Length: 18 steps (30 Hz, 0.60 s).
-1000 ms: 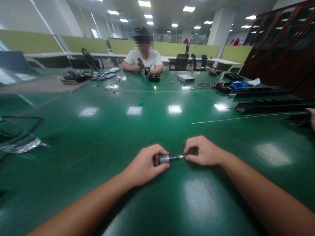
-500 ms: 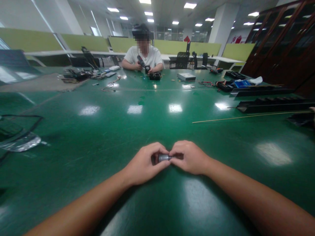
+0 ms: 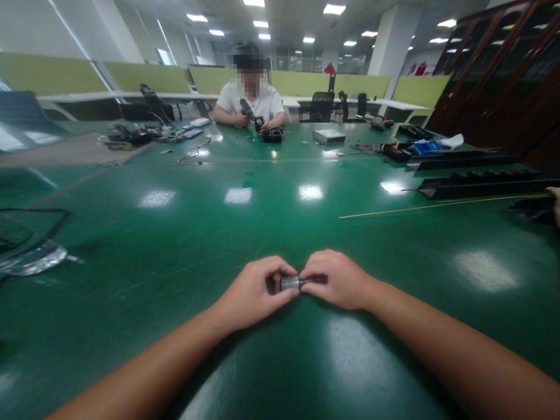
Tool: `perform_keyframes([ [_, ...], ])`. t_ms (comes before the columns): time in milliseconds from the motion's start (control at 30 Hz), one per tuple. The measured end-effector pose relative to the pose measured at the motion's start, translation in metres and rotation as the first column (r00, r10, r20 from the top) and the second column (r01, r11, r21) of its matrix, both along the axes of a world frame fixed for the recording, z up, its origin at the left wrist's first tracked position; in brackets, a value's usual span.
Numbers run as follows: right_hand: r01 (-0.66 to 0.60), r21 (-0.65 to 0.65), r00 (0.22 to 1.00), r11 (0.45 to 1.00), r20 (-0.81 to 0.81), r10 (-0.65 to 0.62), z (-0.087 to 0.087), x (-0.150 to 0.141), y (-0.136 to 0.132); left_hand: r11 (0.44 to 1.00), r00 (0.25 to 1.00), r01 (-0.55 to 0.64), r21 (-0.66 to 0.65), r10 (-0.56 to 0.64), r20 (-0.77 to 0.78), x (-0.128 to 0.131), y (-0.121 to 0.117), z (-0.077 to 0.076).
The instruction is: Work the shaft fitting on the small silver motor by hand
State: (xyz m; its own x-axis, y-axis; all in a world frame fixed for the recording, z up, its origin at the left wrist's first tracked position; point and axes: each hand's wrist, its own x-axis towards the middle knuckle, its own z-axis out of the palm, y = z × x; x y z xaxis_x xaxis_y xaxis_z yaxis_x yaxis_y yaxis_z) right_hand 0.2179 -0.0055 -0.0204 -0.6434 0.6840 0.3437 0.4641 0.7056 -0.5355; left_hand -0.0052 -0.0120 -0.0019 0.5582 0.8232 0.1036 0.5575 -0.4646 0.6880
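A small silvery metal cylinder (image 3: 290, 283) lies sideways between my hands, just over the green table (image 3: 245, 367). My left hand (image 3: 258, 291) is closed around its body, thumb below and index finger above. With thumb and fingertips my right hand (image 3: 339, 280) pinches the thin dark shaft (image 3: 305, 282) at the cylinder's right end. The fingertips of both hands nearly touch. What kind of part it is I cannot make out, and my fingers hide some of it.
Across the table a person (image 3: 249, 99) holds a dark power tool (image 3: 247, 109) over a black box (image 3: 272, 135). A thin rod (image 3: 394, 210) and black metal channels (image 3: 481, 184) lie to the right. Another person's hand (image 3: 555, 201) shows at the right edge. Clear plastic (image 3: 37, 259) is at left.
My left hand has shifted very slightly left and down, with a bit more of the shaft showing. The grip of both hands is the same. The whole view has moved a little.
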Motion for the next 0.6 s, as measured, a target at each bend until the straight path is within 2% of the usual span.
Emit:
perform_keyframes([
  [267, -0.006, -0.014, 1.0, 1.0, 0.003, 0.007, 0.003, 0.004, 0.0, 1.0, 0.999, 0.009, -0.004, -0.009, 0.032, 0.001, 0.0, 0.0],
  [600, -0.003, -0.024, 1.0, 1.0, 0.022, 0.004, 0.006, 0.011, 0.001, 1.0, 1.0, 0.006, -0.011, -0.006, -0.006, 0.0, -0.001, 0.001],
])
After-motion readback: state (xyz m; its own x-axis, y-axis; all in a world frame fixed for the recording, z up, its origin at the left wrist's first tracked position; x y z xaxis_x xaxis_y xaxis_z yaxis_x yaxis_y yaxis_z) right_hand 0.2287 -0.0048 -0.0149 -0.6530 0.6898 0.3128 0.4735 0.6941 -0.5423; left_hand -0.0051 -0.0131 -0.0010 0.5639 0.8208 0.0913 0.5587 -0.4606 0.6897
